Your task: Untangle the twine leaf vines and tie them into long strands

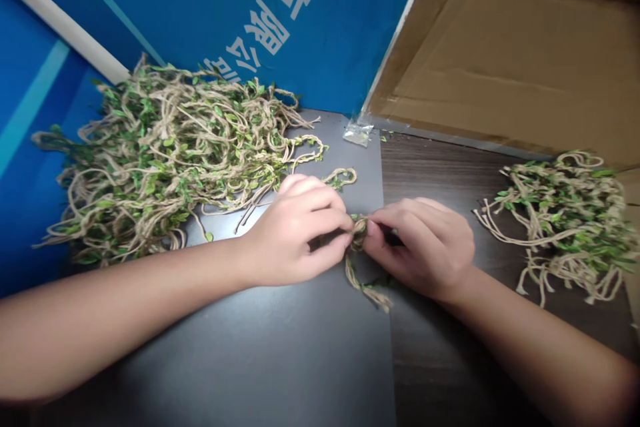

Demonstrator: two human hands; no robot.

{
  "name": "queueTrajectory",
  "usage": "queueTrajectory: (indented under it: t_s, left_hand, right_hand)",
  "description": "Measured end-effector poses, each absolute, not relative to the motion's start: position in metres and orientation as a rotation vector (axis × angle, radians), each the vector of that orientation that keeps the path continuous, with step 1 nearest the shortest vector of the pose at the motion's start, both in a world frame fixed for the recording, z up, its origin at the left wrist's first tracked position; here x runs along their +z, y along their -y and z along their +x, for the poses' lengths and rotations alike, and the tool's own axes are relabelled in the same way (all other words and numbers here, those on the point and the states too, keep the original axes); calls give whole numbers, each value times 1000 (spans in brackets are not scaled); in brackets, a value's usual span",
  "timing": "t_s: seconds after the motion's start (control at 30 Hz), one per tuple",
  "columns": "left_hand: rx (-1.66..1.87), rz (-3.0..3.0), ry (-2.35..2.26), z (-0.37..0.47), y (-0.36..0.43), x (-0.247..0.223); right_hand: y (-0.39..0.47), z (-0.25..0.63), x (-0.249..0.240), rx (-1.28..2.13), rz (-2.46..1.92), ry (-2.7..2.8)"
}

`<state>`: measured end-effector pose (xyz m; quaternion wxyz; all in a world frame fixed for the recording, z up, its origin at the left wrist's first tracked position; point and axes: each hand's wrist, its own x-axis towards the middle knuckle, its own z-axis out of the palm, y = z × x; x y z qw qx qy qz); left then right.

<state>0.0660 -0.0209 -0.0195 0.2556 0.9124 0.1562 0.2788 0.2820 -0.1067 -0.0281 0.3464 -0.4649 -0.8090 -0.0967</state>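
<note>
My left hand [296, 230] and my right hand [423, 245] meet at the middle of the dark table [260, 353]. Both pinch a small coiled bundle of jute twine with green leaves [359, 235]. Its loose tail [367, 287] hangs down onto the table between my wrists. A big tangled pile of the same leafy twine [160, 153] lies just behind my left hand. A smaller heap of bundled twine pieces [565, 220] rests to the right of my right hand.
A blue printed board [190, 7] stands behind the big pile, with a white rod [60, 20] leaning across it. A brown cardboard box [515, 53] rises at the back right. A small clear plastic bag [358, 133] lies at the table's far edge.
</note>
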Motion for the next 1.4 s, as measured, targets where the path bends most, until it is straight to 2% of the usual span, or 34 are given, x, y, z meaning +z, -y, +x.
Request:
queueTrajectory:
  t_s: [0.23, 0.47, 0.7, 1.03, 1.4]
  left_hand:
    - [890, 2352, -380, 64, 16, -16]
    - [844, 2285, -123, 60, 13, -11]
    - [1109, 2155, -418, 61, 11, -14]
    - [933, 2459, -236, 66, 13, -21]
    - [972, 2577, -238, 63, 14, -22]
  right_hand:
    - [109, 282, -25, -267, -1199, 2096]
    - [108, 286, -26, -304, -1103, 2175]
    - [108, 285, -26, -308, -1045, 2238]
    - [109, 285, -28, -339, -986, 2281]
    - [109, 283, -27, -332, -1074, 2232]
